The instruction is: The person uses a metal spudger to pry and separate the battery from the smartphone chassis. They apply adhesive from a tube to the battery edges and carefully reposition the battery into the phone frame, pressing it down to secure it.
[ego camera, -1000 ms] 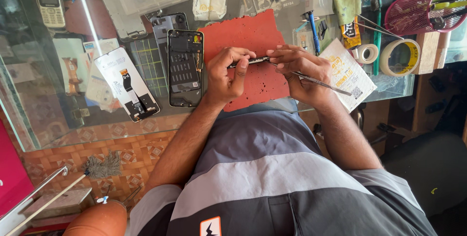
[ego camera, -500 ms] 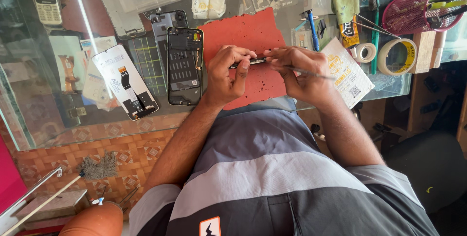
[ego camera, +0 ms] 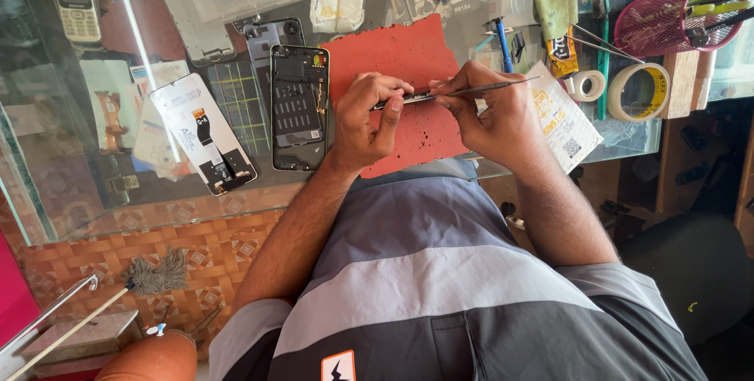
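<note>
While I watch, left hand (ego camera: 369, 118) stays clamped on thin phone part (ego camera: 408, 99) over red mat (ego camera: 408, 51) mid-desk; right hand (ego camera: 491, 110) fingers pinched on tweezers (ego camera: 491, 86), tip now shifted onto part edge — work continues.

Grey shirt (ego camera: 440, 271), paler chest band, orange-and-white bolt patch (ego camera: 338, 367)

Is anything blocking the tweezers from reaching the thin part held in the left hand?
Nothing visible. The tweezers in the right hand already meet the thin part pinched by the left hand.
</note>
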